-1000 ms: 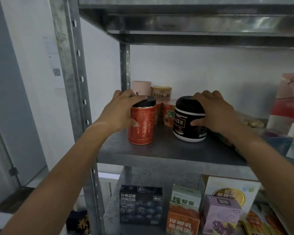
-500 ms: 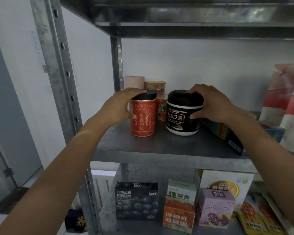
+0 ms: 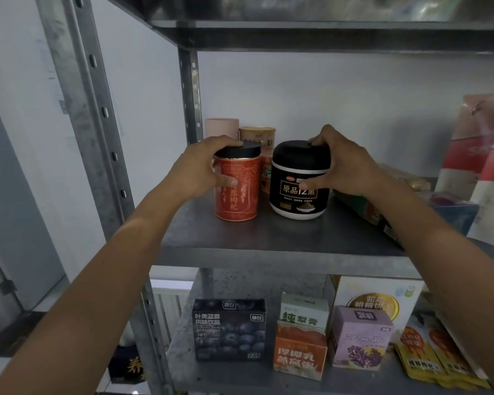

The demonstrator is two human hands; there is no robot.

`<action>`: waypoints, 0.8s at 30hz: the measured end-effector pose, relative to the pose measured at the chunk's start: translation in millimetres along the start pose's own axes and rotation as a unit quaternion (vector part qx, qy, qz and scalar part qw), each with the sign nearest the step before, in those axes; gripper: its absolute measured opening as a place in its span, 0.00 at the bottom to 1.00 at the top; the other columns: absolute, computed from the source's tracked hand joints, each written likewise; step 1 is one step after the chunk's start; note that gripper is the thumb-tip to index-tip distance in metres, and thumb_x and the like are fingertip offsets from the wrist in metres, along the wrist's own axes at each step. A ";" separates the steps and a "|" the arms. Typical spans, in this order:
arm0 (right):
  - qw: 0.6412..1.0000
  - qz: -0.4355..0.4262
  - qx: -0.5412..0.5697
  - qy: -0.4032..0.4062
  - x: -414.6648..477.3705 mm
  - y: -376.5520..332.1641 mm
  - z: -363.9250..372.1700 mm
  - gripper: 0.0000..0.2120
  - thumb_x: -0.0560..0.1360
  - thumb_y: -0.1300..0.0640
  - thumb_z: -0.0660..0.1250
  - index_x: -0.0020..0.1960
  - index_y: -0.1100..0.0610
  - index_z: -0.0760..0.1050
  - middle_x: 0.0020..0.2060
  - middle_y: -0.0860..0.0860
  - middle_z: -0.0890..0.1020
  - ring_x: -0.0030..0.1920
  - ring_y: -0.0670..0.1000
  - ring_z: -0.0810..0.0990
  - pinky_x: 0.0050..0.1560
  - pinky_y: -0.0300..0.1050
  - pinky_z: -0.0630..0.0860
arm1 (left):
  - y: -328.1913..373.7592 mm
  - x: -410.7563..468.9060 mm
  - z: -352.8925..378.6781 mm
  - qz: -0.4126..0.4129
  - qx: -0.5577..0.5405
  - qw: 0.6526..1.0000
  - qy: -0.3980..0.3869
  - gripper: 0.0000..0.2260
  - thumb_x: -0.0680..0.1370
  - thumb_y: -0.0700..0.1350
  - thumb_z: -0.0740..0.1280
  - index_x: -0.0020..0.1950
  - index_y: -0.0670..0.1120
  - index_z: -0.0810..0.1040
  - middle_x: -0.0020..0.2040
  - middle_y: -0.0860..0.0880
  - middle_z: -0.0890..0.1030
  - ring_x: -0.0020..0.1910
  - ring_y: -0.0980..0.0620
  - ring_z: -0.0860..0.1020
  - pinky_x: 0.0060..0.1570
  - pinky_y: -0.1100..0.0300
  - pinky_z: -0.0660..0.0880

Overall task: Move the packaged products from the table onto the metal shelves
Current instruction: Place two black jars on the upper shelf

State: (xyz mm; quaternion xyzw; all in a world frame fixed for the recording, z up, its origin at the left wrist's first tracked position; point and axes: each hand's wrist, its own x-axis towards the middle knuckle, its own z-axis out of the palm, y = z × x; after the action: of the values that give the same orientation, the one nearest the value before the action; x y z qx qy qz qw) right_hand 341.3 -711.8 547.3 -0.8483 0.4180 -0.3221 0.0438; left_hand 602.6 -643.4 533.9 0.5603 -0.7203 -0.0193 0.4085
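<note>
Two hands up | your left hand (image 3: 200, 166) fingers curl round red can (image 3: 237, 189) | right hand (image 3: 342, 163) fingers grip black jar (image 3: 300, 181) | both stand on shelf (image 3: 268, 238)

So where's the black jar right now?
The black jar stands on the middle shelf, centre of the head view, right hand gripping it, just right of the red tin.
</note>
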 end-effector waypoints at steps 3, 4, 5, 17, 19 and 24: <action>0.999 0.004 0.042 -0.017 1.1 0.4 -0.8 0.32 0.61 0.54 0.81 0.57 0.54 0.66 0.60 0.47 0.75 0.58 0.50 0.74 0.57 0.52 0.74 | -6.1 2.9 -0.9 -0.003 -0.019 1.000 -0.007 0.31 0.67 0.37 0.77 0.67 0.51 0.73 0.60 0.53 0.76 0.57 0.54 0.73 0.57 0.60 0.70; 0.999 0.007 0.047 -0.016 2.0 0.6 0.0 0.32 0.61 0.55 0.81 0.57 0.53 0.65 0.60 0.47 0.75 0.58 0.50 0.74 0.57 0.52 0.74 | -7.0 3.9 0.0 -0.004 -0.022 1.000 -0.007 0.31 0.67 0.37 0.77 0.67 0.51 0.73 0.61 0.52 0.76 0.57 0.54 0.73 0.58 0.59 0.70; 0.998 0.010 0.053 -0.014 2.7 0.5 0.8 0.32 0.61 0.55 0.81 0.57 0.53 0.65 0.60 0.48 0.75 0.58 0.50 0.74 0.57 0.52 0.74 | -7.1 5.1 1.3 -0.004 -0.022 1.000 -0.006 0.31 0.67 0.36 0.77 0.67 0.51 0.73 0.61 0.51 0.75 0.57 0.54 0.73 0.59 0.59 0.70; 0.999 0.002 0.052 -0.001 -8.8 0.8 14.0 0.34 0.69 0.55 0.76 0.68 0.56 0.61 0.67 0.50 0.70 0.62 0.49 0.70 0.62 0.47 0.71 | -7.3 10.5 4.2 -0.005 0.009 1.000 -0.025 0.32 0.69 0.37 0.76 0.70 0.48 0.69 0.67 0.47 0.72 0.65 0.50 0.69 0.62 0.58 0.65; 1.000 -0.001 -0.017 -0.006 -16.5 -2.8 14.8 0.38 0.72 0.52 0.73 0.73 0.56 0.56 0.71 0.53 0.65 0.69 0.54 0.65 0.66 0.54 0.68 | -7.5 11.9 2.4 0.007 0.053 0.998 -0.035 0.32 0.69 0.40 0.76 0.71 0.48 0.68 0.68 0.45 0.72 0.67 0.46 0.68 0.67 0.52 0.65; 0.980 0.084 -0.170 -0.067 -52.7 -18.3 -0.7 0.39 0.76 0.43 0.64 0.78 0.53 0.47 0.78 0.50 0.51 0.77 0.52 0.48 0.74 0.55 0.56 | 8.9 -9.5 6.7 -0.031 0.162 0.986 -0.005 0.37 0.75 0.48 0.71 0.78 0.56 0.53 0.78 0.43 0.52 0.77 0.41 0.47 0.74 0.44 0.50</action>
State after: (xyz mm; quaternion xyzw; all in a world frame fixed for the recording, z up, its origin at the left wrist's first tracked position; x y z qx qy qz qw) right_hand 330.0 -661.0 527.2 -0.8251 0.5322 -0.1837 -0.0463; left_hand 591.8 -635.3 528.4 0.6411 -0.6982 0.0821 0.3077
